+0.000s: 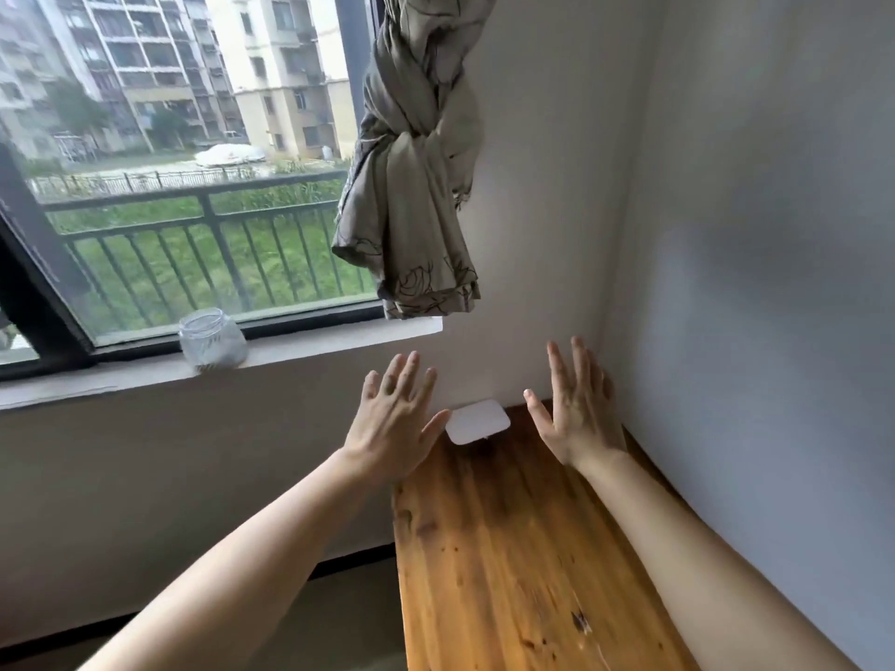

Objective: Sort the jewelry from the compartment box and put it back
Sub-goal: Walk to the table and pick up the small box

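A small white box with rounded corners [477, 421] lies at the far end of a wooden table [513, 564], close to the wall corner; its lid looks shut and no jewelry shows. My left hand [394, 418] is stretched out just left of the box, fingers spread, holding nothing, its thumb close to the box's left edge. My right hand [576, 409] hovers to the right of the box, fingers spread and empty, a little apart from it.
A glass jar [212, 337] stands on the white window sill [339, 339] at the left. A knotted grey curtain [416, 186] hangs above the table's far end. White walls close the table in at the back and right.
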